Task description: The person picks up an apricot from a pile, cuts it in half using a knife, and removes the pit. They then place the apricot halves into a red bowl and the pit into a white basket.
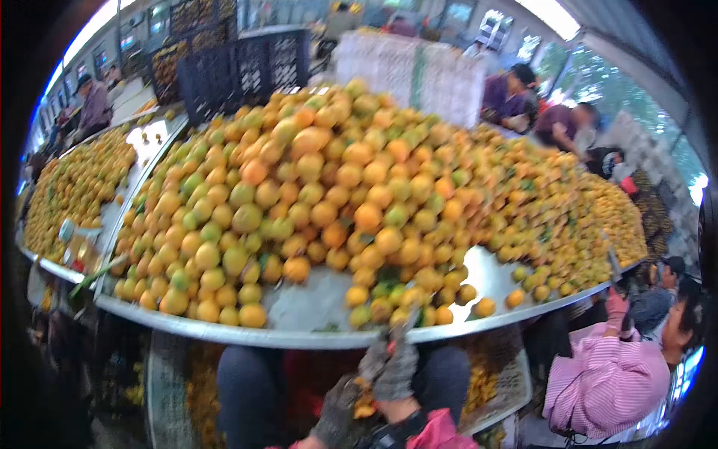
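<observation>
Below the near rim of a metal table (224,333), both my hands are in grey knitted gloves, close together over my lap. My left hand (338,411) is closed around an orange (364,404), only partly visible between the two hands. My right hand (393,367) is just above and to the right, fingers wrapped around a slim tool with a red part (390,346) and a thin greyish tip pointing up toward the rim. The tool is blurred, and its kind is hard to make out. A large heap of oranges (359,176), yellow to greenish, covers much of the table.
Crates of fruit (516,374) stand under the table beside my knees. A dark crate (243,75) and a white crate (407,71) stand behind the heap. A person in a pink striped top (609,382) sits at the right; other people work farther back.
</observation>
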Demonstrator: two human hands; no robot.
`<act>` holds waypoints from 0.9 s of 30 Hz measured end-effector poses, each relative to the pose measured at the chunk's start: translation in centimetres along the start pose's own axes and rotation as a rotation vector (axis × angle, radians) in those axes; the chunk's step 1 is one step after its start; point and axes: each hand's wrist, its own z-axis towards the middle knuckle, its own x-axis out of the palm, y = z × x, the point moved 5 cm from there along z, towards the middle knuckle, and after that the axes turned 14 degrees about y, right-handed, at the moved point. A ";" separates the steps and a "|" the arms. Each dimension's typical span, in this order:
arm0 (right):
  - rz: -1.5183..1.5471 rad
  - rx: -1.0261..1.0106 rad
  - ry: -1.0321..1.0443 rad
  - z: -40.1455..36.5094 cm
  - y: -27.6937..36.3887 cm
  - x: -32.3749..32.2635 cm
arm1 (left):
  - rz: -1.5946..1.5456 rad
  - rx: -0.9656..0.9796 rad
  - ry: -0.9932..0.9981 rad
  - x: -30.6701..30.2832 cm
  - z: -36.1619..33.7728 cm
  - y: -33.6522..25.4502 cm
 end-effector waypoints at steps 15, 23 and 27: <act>-1.577 -0.170 0.583 -6.6 2.2 1.6 | 0.267 -0.028 0.285 -1.0 -0.5 -1.2; -1.695 -0.401 0.840 -6.7 1.0 2.5 | -0.134 -0.304 0.338 -3.1 -3.3 -1.0; -1.578 -0.449 0.987 -7.6 0.5 3.6 | 0.419 0.161 0.394 -4.2 -6.5 -4.1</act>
